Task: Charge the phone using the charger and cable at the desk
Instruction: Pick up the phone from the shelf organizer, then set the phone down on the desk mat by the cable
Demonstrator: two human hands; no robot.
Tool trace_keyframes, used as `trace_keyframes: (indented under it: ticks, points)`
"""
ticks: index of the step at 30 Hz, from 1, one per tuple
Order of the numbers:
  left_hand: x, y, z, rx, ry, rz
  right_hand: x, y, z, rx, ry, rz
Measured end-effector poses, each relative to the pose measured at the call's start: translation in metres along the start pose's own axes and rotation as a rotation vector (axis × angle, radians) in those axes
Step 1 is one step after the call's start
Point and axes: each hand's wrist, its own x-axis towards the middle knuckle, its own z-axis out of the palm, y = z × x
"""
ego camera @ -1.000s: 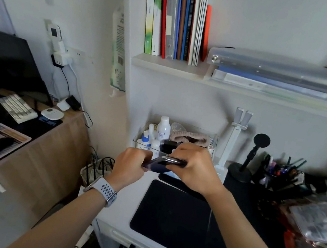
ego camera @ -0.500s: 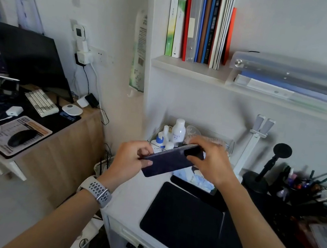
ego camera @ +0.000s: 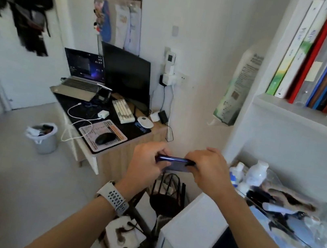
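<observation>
I hold a dark phone (ego camera: pixel 175 161) flat and edge-on between both hands, in the gap between the two desks. My left hand (ego camera: pixel 145 162) grips its left end and my right hand (ego camera: pixel 208 170) grips its right end. On the wooden desk (ego camera: pixel 110 158) to the left lies a white charger block (ego camera: pixel 103 113) with a white cable (ego camera: pixel 76 120) that loops over the desk's front edge. Both are well apart from my hands.
The wooden desk also carries a laptop (ego camera: pixel 81 77), a monitor (ego camera: pixel 126 75), a white keyboard (ego camera: pixel 123 111) and a black mouse (ego camera: pixel 105 138). Wall sockets (ego camera: pixel 168 78) hold plugs. A bin (ego camera: pixel 42 137) stands on the floor. The white desk (ego camera: pixel 190 223) and bookshelf are at right.
My view has swung left, away from the white desk toward the wooden desk. Both hands kept hold of the phone, which has levelled from tilted to edge-on.
</observation>
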Motion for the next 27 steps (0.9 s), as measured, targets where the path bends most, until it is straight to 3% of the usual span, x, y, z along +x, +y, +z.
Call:
trace_keyframes:
  ticks: [4, 7, 9, 11, 13, 16, 23, 27]
  points:
    - [-0.002, -0.055, -0.066, -0.334, -0.026, -0.362, 0.05, -0.048, 0.042, 0.275, 0.031, 0.049]
    - [-0.002, -0.102, -0.121, -0.608, 0.116, -0.691, 0.091, -0.094, 0.075, 0.547, -0.041, 0.154]
    - [0.0, -0.135, -0.156, -0.579, 0.123, -0.945, 0.121, -0.126, 0.09, 0.582, 0.023, 0.016]
    - [-0.001, -0.161, -0.189, -0.553, -0.021, -1.094, 0.149, -0.16, 0.098, 0.619, 0.085, -0.116]
    - [0.0, -0.183, -0.218, -0.66, -0.076, -1.143, 0.176, -0.191, 0.109, 0.604, 0.157, -0.224]
    - [0.002, -0.214, -0.255, -0.829, 0.006, -1.205, 0.211, -0.228, 0.131, 0.578, 0.225, -0.352]
    - [0.011, -0.293, -0.293, -0.937, 0.259, -1.224, 0.288, -0.278, 0.185, 0.523, 0.231, -0.447]
    - [0.029, -0.357, -0.303, -0.956, 0.326, -1.272, 0.341, -0.288, 0.232, 0.491, 0.169, -0.501]
